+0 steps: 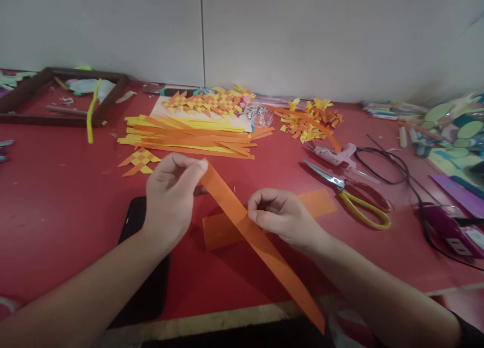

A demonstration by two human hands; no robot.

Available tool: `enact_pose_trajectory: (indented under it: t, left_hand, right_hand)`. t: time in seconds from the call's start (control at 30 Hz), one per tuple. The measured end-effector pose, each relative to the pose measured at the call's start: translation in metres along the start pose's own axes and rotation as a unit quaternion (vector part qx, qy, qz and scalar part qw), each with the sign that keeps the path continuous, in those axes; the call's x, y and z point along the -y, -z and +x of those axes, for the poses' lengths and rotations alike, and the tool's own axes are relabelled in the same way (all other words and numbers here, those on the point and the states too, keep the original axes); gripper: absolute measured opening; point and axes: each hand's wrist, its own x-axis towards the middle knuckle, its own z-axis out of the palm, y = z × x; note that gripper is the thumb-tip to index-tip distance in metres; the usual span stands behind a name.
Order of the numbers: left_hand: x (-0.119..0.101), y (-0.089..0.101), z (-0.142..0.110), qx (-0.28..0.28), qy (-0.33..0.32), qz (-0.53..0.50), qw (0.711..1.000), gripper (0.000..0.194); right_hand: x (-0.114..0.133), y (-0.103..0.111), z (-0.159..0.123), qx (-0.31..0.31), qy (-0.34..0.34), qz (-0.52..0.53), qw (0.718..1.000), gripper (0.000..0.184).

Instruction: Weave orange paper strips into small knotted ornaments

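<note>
Red counter [56, 196] under a white wall carries a phone [130, 222]. Above it, the left hand [172, 189] pinches the top end of an orange paper strip [260, 242]; the right hand [282, 214] pinches its middle. Scissors [351, 191] lie further right.

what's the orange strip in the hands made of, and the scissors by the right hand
Orange strip: looks like thin matte paper, flat and bending between left hand and right hand. Scissors: shiny blades, likely metal; glossy yellow and red handles, probably plastic.
</note>
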Motion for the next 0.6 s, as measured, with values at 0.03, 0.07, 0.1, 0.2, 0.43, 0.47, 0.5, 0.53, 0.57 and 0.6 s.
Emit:
enact_pose_trajectory:
  t: [0.03,0.07,0.1,0.2,0.43,0.47,0.5,0.53,0.57,0.6]
  left_hand:
    - [-0.001,0.000,0.001,-0.012,0.005,-0.007,1.000,0.022]
    - [-0.001,0.000,0.002,-0.017,0.014,-0.010,1.000,0.022]
    - [-0.001,0.001,0.003,-0.011,0.026,-0.011,1.000,0.021]
    - [0.001,0.001,0.001,0.090,0.105,0.010,0.990,0.021]
    - [0.003,0.001,-0.007,0.316,0.196,0.167,0.913,0.012]
    - [0.003,0.001,-0.008,0.309,0.185,0.167,0.918,0.012]
    - [0.003,0.001,-0.008,0.305,0.178,0.161,0.922,0.011]
    - [0.003,0.000,-0.008,0.303,0.174,0.149,0.925,0.010]
    - [0.003,0.000,-0.008,0.301,0.171,0.135,0.928,0.009]
    - [0.003,0.000,-0.009,0.297,0.168,0.120,0.932,0.008]
  right_hand:
    - [0.000,0.000,0.000,-0.001,0.002,-0.006,1.000,0.004]
    - [0.000,0.001,0.000,-0.004,0.004,-0.012,1.000,0.003]
    - [0.000,0.001,0.000,-0.010,0.007,-0.016,1.000,0.003]
    - [-0.002,0.004,0.000,-0.038,0.019,-0.014,0.999,0.002]
    - [-0.003,0.002,0.002,-0.032,0.027,-0.010,0.999,0.005]
    - [-0.003,0.001,0.002,-0.029,0.027,-0.007,0.999,0.005]
    - [-0.003,0.000,0.002,-0.029,0.028,-0.004,0.999,0.005]
    - [-0.002,0.000,0.002,-0.027,0.029,-0.001,0.999,0.006]
    - [-0.002,0.000,0.002,-0.026,0.030,0.003,0.999,0.006]
    - [-0.001,0.000,0.002,-0.025,0.030,0.006,0.999,0.007]
